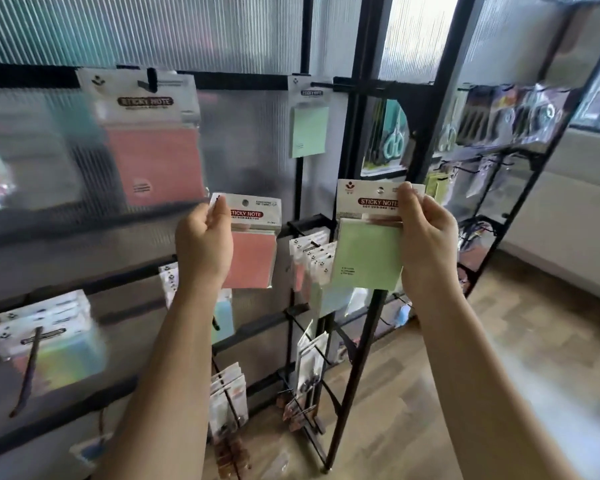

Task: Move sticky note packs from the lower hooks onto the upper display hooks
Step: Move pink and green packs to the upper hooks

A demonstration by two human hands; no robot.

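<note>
Left hand (204,237) pinches the header card of a pink pack (253,251), right hand (426,237) pinches the card of a green pack (368,254), both held up in front of the rack (378,306), off any hook. Top rail: another pink pack (153,143) hangs at the left, a green one (309,133) near the right post. More packs (312,258) sit on a lower hook between the hands, looks like same kind, bit blurry.

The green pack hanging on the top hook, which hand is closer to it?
Right. The right hand, holding another green pack, is below the hanging green pack and slightly right of it. The left hand, holding a pink pack, is lower and farther left.
</note>
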